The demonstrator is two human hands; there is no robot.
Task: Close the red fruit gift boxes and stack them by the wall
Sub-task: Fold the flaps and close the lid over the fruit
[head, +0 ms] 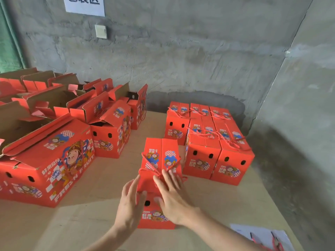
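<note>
The red gift box [159,160] is standing closed on the bench [108,182], in the middle of the near half, with its narrow end and two round holes facing the person. The left hand [129,201] is lying flat against the box's left side, its grip apart, fingers straight and thumb reaching onto the front face. The right hand [172,194] is pressing down on the near part of the lid, its grip likewise apart, fingers spread over the red rope handle [150,164].

The block of closed boxes [208,142] is sitting to the right and beyond, close to the back wall [181,60] and running along the bench's right edge. Only a narrow strip of bare bench is separating the held box's far right corner from that block. On the left the gap is opening wider: a broad lane of bare bench is running between the held box and the open boxes [108,127], whose flaps are standing up, and the large box [54,165] in front of them. That lane is continuing back to the wall between the two groups.

A white sheet [262,234] is lying near the bench's near right corner, well apart from the hands, and the side wall [308,105] is closing in beyond the right edge.
</note>
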